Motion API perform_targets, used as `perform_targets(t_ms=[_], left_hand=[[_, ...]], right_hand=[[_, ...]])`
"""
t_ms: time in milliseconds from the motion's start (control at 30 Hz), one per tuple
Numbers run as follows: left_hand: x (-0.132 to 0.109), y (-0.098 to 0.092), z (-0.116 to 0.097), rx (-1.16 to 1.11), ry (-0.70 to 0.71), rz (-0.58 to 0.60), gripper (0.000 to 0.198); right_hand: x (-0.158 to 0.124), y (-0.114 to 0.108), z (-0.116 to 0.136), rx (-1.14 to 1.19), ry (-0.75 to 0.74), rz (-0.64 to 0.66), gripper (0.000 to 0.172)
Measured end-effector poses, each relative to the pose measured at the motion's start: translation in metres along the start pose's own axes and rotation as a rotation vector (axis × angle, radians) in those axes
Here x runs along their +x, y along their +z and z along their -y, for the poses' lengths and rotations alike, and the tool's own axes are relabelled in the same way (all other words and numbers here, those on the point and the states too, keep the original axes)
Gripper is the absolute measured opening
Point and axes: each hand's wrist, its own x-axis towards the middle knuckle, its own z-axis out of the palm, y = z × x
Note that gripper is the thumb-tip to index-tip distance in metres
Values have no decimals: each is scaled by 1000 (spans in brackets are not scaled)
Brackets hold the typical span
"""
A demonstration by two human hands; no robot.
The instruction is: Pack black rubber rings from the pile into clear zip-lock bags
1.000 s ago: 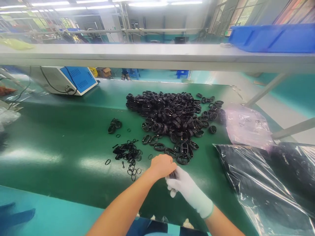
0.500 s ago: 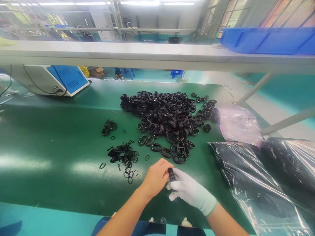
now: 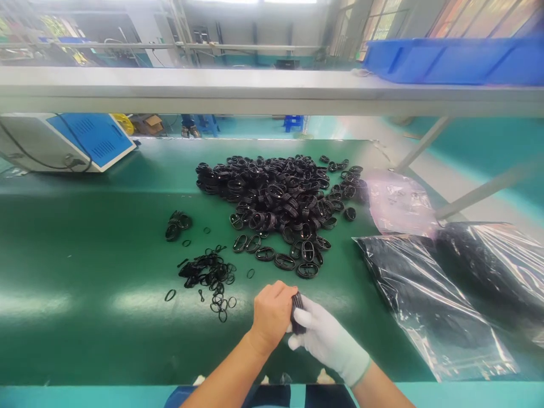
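Observation:
A coiled black cable (image 3: 298, 318) is held upright between my two hands, close to the table's front edge. My left hand (image 3: 272, 313), bare, is closed with its curled fingers against the coil's left side; the fingertips are partly hidden. On the other side my right hand (image 3: 326, 333), in a white glove, grips the coil between thumb and fingers. Thin black bands (image 3: 210, 272) lie loosely heaped to the left of my hands. Beyond the hands spreads a large pile of coiled black cables (image 3: 276, 190), with several single coils at its near side.
A few coils (image 3: 178, 224) sit apart at left on the green table (image 3: 97, 249). Clear plastic bags with black contents (image 3: 429, 289) lie at right, near a pinkish bag (image 3: 399, 201). A shelf (image 3: 212, 90) crosses above, carrying a blue bin (image 3: 450, 59). A blue-and-white machine (image 3: 100, 139) stands back left.
My left hand has turned and closed in around the coil's upper left side. The coil now shows more of its wound side. The whole view has shifted slightly.

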Motion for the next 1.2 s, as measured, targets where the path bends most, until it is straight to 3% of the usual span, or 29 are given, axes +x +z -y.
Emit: perform_targets(t_ms=[133,233,333,400,467,600,733,800,933,1000,1067,1200], left_hand=[[9,-14,14,-179,-105,93,41],[17,-13,31,-129,-214,85,28],[31,9,32,52,-160,136,20],[45,30,21,195,-27,162,22],[60,49,7,360,87,187,26],[77,66,-8,504,136,256,26],[61,68,-13,521,120,334,22],[48,71,-18,539,63,359,24],[35,75,-29,517,-159,374,26],[35,72,-28,392,-278,346,16],[35,70,-24,111,-395,313,1],[28,81,-15,-496,-528,313,14]], right_hand=[[-5,-18,3,-85,24,-148,36],[-9,-45,10,-565,56,-525,45],[-11,-70,16,-1282,51,-840,52],[-10,-84,20,-1607,57,-889,54],[-12,-97,27,-1727,95,-886,58],[-26,-121,52,-1581,83,-875,50],[-33,-128,69,-1540,29,-879,37],[-28,-121,66,-1550,45,-792,37],[-14,-108,54,-1487,130,-666,51],[-10,-110,52,-1394,132,-625,48],[-8,-114,53,-1266,136,-562,44],[-3,-118,51,-1052,104,-514,39]])
